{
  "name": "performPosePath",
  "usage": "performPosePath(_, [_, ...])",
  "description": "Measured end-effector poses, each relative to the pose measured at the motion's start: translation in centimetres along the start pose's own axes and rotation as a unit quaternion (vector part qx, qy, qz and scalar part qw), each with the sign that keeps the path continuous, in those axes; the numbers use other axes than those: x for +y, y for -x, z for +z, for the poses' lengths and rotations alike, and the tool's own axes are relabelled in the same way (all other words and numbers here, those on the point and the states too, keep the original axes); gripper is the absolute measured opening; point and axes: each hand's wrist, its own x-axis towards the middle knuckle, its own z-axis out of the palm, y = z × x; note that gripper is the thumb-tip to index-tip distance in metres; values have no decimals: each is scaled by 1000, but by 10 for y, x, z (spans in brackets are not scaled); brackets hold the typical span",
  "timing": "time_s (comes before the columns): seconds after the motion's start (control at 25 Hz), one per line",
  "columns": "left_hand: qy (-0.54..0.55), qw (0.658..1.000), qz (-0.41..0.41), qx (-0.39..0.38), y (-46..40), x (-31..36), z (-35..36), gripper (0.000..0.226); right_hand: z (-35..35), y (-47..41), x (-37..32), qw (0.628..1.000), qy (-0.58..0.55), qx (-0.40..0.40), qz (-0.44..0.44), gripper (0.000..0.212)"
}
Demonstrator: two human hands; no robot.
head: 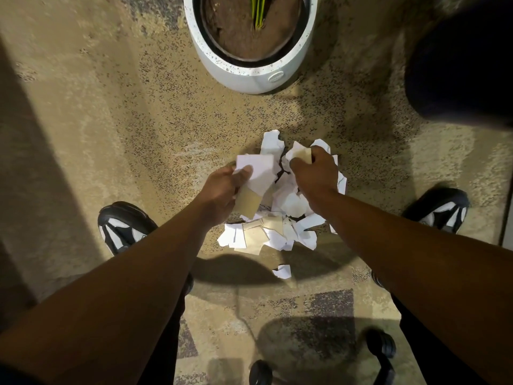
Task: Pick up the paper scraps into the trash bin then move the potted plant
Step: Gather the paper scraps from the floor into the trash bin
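Paper scraps [277, 229]: torn white & tan bits piled on carpet [111, 120]. Left hand [222, 190] & right hand [313, 173] grips each pinching scraps. Potted plant [249, 45] w/ white speckled pot behind.

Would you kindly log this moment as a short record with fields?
left hand: grips white and tan scraps
right hand: grips scraps at the pile's far side
scrap pile: on the carpet between the shoes
stray scrap: apart, nearer the person
potted plant: white pot beyond the pile, untouched
dark object: top right, possibly the bin; cannot tell
carpet: tan, speckled
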Motion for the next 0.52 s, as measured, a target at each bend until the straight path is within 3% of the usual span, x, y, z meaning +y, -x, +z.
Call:
performPosePath(0.08, [-131,991,29,19,-2,2,8,30,2,-6,-8,999,-35,-28,-2,6])
performPosePath(0.2, [-226,967,79,87,-9,-1,30,16,12,-11,-14,994,28,-103,-22,25])
performPosePath(0.4, [-259,948,108,152,-25,-5,45,16,26,-15,-20,985,35,-165,25,42])
performPosePath(0.52, [-258,952,101,128,-22,-5,44,20,22,-17,-20,983,-26,-176,52,48])
